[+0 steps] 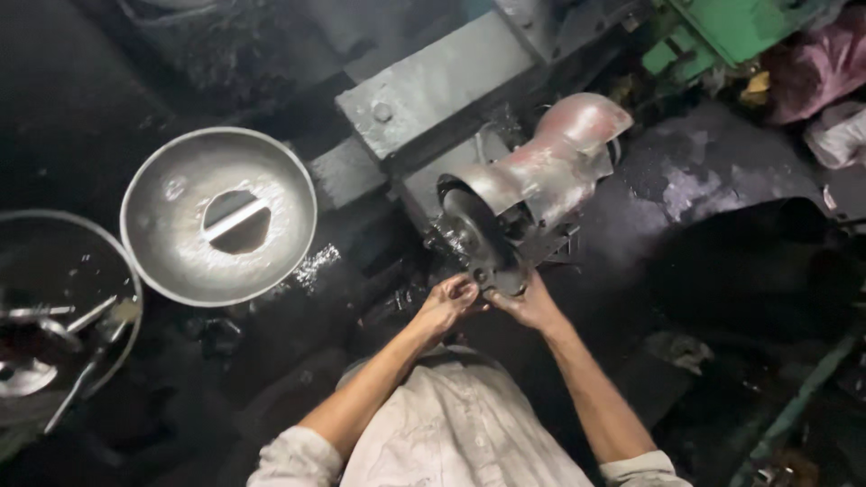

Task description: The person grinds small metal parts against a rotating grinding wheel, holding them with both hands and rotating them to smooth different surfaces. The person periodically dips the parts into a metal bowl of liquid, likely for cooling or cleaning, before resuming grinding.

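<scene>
Both hands pressed close together at the lower edge of the dark wheel (pixel 478 239) of a grinding or polishing machine. Left hand (pixel 448 302) curled, fingers together, its grip apparently closed on a small piece (pixel 476 287) held against the wheel rim; piece mostly hidden, too small to tell its shape. Right hand (pixel 532 308) just beside, touching the same spot from the other side; grip there cannot be told, fingers hidden under the wheel. Pale metal guard (pixel 555 162) curved over the wheel top, fixed to a grey steel block (pixel 433 86).

To the left, well apart, a round metal bowl (pixel 219 216) with a hole and a bar in its middle; further left a second basin (pixel 63 316) with loose metal parts inside.

For good work here, probably: light and even pressure only, fingertips kept behind the contact point, piece supported from both sides, wrists low and steady, sleeves away from the spinning rim. Risk judged: slipping of the small piece toward the wheel.
</scene>
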